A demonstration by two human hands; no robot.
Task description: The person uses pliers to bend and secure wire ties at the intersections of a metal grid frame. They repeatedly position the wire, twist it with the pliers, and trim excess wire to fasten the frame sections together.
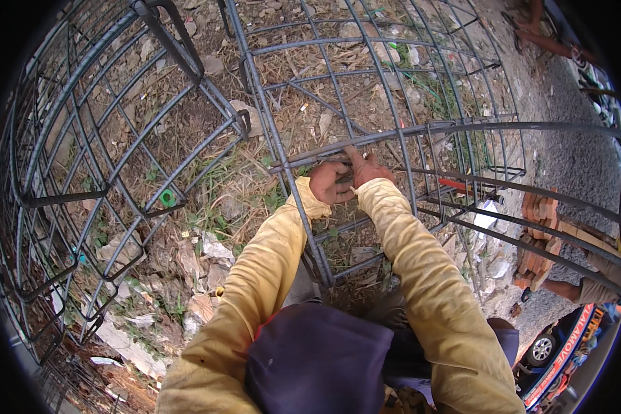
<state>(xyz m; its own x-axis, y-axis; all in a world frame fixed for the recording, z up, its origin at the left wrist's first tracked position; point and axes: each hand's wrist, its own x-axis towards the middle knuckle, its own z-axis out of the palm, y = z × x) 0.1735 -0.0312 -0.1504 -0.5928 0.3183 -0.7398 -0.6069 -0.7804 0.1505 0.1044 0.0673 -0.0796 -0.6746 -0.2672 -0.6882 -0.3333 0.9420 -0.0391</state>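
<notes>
Both my hands are close together inside a rebar cage (369,72), under a steel bar (310,156) that crosses it. My left hand (330,183) is beside a long cage bar (272,131), its fingers curled inward toward my right hand. Whatever it holds is too small or hidden to name. My right hand (371,170) has its index finger laid up against the crossing bar while the other fingers are bent. Anything between those fingers is out of sight. Long yellow sleeves cover both my forearms.
Another rebar cage (83,131) fills the left side. Long bars (531,126) stick out to the right. Stacked red bricks (537,234) stand beside the pavement, with people's limbs (559,45) and a vehicle (541,348) at the right edge. Stones and dry grass (221,196) cover the ground.
</notes>
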